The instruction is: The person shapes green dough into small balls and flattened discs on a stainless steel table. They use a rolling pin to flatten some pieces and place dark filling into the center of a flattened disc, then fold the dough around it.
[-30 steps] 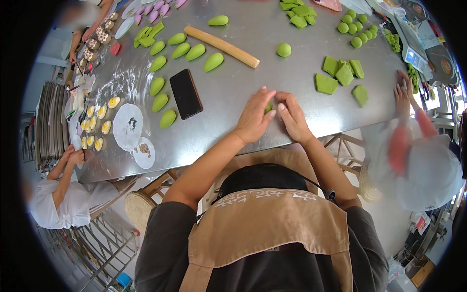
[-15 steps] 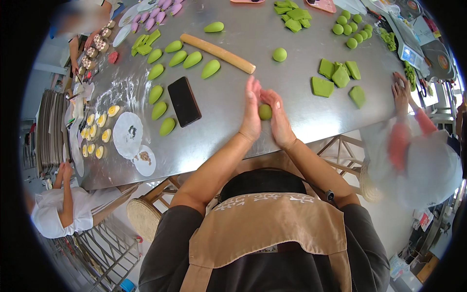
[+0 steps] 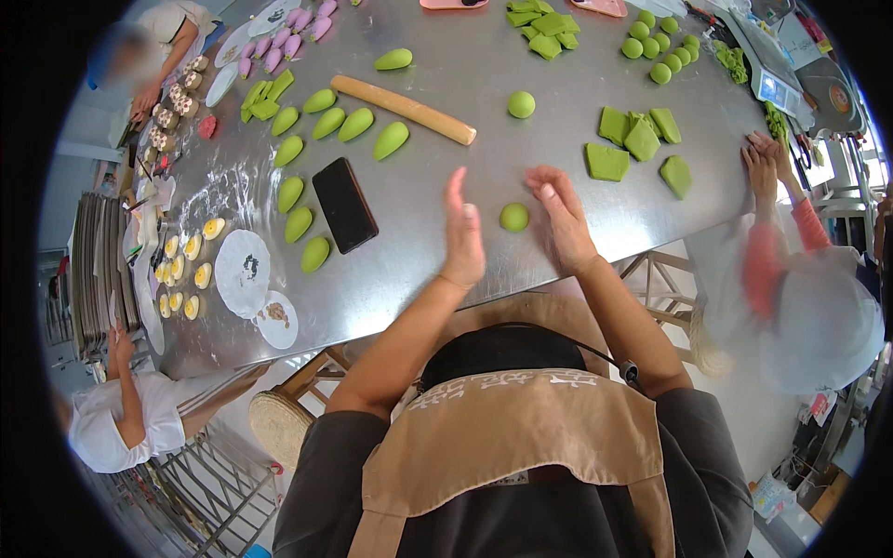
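The left hand (image 3: 464,240) and right hand (image 3: 566,221) are being held open, gripping nothing; the green ball (image 3: 514,217) is being supported between them by the steel table (image 3: 414,237). Green ovals (image 3: 391,140) are being spaced mostly apart, presumably against sticking.

The right hand (image 3: 561,221) looks blurred, a pink tray (image 3: 600,8) cropped above.

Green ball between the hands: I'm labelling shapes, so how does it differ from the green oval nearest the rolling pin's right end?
The green ball is round, while the green oval is elongated. The ball lies between the open left hand and right hand; the oval lies apart from them, near the rolling pin. Both are green and lie on the metal table.
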`<state>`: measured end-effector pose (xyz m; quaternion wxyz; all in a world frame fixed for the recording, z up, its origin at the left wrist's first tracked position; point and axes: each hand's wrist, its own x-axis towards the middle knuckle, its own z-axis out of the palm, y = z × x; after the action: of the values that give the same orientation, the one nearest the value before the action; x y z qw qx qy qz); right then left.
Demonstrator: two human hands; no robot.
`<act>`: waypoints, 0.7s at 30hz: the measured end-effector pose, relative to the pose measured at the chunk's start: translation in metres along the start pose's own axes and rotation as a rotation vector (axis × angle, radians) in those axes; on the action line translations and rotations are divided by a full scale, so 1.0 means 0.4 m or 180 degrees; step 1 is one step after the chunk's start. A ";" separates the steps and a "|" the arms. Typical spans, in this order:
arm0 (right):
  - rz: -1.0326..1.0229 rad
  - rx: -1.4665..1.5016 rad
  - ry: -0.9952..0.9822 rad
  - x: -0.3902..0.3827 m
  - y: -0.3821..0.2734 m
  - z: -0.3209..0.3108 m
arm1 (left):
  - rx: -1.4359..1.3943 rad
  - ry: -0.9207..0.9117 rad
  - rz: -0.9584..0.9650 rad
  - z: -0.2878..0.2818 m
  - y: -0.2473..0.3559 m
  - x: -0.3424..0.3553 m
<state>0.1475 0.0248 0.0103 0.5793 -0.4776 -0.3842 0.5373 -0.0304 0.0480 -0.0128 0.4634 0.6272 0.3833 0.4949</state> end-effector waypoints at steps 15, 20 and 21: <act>-0.1312 -0.2676 0.0009 0.224 -0.153 -0.120 | 0.1892 -0.0009 0.0394 -0.069 0.026 0.003; -0.1159 -0.2780 0.0051 0.414 -0.185 -0.157 | 0.1965 -0.0018 0.0312 -0.068 0.025 0.000; -0.1116 -0.2758 0.0042 0.437 -0.170 -0.154 | 0.1972 0.0003 0.0316 -0.069 0.021 0.002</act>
<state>0.2464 0.1916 0.0488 0.4110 -0.6068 -0.6444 0.2183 -0.0571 0.0520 -0.0024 0.2254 0.7563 0.4849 0.3769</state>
